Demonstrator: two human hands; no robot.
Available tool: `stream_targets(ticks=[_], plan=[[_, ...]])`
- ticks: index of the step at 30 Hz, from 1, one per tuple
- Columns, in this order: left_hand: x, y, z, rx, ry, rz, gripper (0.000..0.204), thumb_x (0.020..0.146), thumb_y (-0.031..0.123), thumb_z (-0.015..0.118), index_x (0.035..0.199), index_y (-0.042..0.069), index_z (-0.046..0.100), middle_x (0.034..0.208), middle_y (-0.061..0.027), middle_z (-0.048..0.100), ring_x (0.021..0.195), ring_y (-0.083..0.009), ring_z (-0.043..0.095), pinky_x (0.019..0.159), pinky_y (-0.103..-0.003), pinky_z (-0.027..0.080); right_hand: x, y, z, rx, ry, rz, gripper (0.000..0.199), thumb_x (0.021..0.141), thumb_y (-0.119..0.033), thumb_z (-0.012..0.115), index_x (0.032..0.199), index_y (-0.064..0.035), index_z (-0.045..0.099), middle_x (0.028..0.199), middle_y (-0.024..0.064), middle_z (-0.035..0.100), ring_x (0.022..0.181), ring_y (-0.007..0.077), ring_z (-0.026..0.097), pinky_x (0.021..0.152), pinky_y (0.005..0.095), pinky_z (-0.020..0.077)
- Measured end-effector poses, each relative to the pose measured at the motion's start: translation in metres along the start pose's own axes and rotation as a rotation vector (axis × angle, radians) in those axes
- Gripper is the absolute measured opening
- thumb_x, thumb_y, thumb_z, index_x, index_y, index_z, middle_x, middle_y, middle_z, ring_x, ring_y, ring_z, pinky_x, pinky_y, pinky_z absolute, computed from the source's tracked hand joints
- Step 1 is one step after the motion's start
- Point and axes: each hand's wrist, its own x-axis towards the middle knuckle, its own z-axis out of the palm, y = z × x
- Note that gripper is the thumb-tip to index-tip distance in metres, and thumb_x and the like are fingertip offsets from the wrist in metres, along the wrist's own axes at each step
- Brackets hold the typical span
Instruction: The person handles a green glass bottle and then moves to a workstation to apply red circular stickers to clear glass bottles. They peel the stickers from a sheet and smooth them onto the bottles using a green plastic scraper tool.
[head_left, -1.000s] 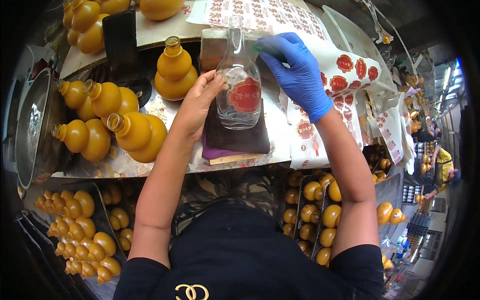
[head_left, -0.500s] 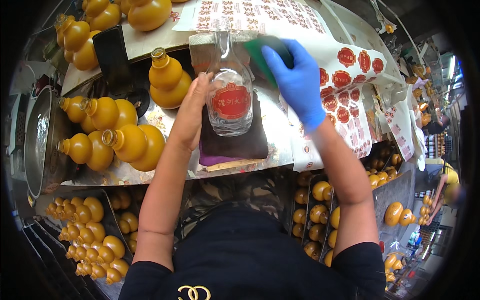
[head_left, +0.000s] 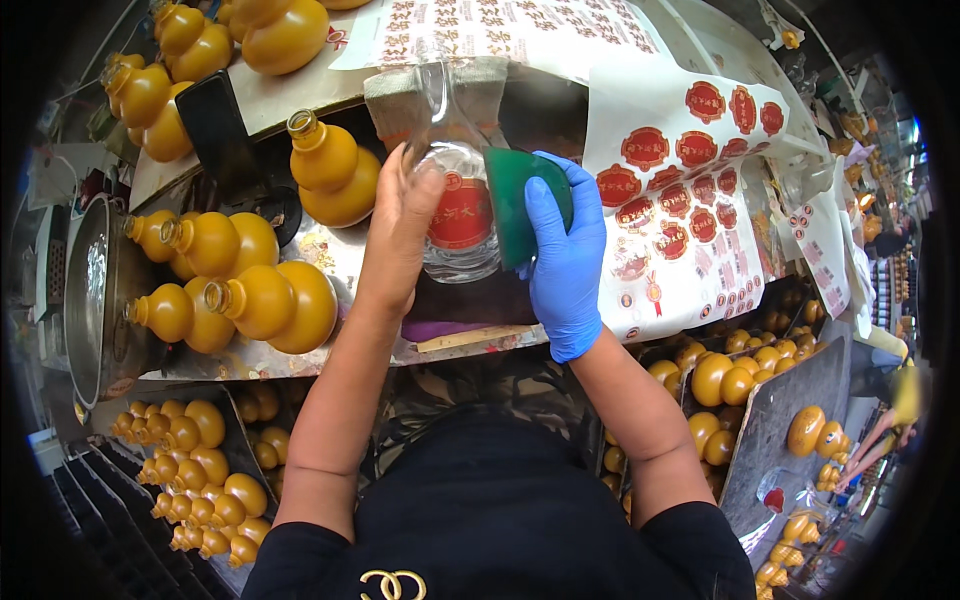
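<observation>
Head view: left hand (head_left: 400, 235) grips clear bottle (head_left: 458, 205); gloved right hand (head_left: 565, 255) presses green pad (head_left: 520, 205) against it. Yellow gourd bottles (head_left: 250, 290) at 9 o'clock, red sticker sheets (head_left: 700, 190) at 3 o'clock.

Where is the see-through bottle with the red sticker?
In the head view, the clear glass bottle is at the middle of the workbench, held between the bare left hand and the blue-gloved right hand, which presses a green pad against it.
</observation>
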Motion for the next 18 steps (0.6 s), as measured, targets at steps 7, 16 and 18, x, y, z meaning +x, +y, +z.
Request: stream_targets(ticks=[7, 16, 18], plan=[[0.001, -0.004, 0.002, 0.045, 0.012, 0.045, 0.074, 0.091, 0.037, 0.062, 0.144, 0.000, 0.025, 0.138, -0.0202, 0.039, 0.128, -0.0247, 0.040, 0.108, -0.036, 0.032, 0.001, -0.003, -0.003, 0.002, 0.016, 0.030, 0.032, 0.093, -0.019, 0.063, 0.118, -0.0049, 0.049, 0.096, 0.0054, 0.060, 0.069, 0.0039, 0.057, 0.048, 0.0169, 0.0451], [-0.008, 0.016, 0.028, 0.118, 0.094, 0.024, 0.074, 0.093, 0.043, 0.057, 0.145, 0.001, 0.025, 0.136, -0.0160, 0.045, 0.124, -0.0220, 0.047, 0.105, -0.034, 0.037, -0.002, -0.009, 0.006, -0.259, -0.042, -0.230, 0.029, 0.092, -0.014, 0.061, 0.117, -0.0029, 0.049, 0.102, 0.0071, 0.060, 0.090, 0.0112, 0.057, 0.080, 0.0257, 0.0484], [-0.009, 0.016, 0.026, 0.146, 0.107, 0.011, 0.074, 0.094, 0.044, 0.055, 0.146, 0.002, 0.023, 0.137, -0.0156, 0.045, 0.124, -0.0220, 0.047, 0.105, -0.034, 0.038, 0.003, -0.011, 0.004, -0.151, -0.027, -0.157, 0.027, 0.091, -0.010, 0.060, 0.115, -0.0020, 0.051, 0.103, 0.0069, 0.060, 0.091, 0.0113, 0.057, 0.082, 0.0258, 0.0481]])
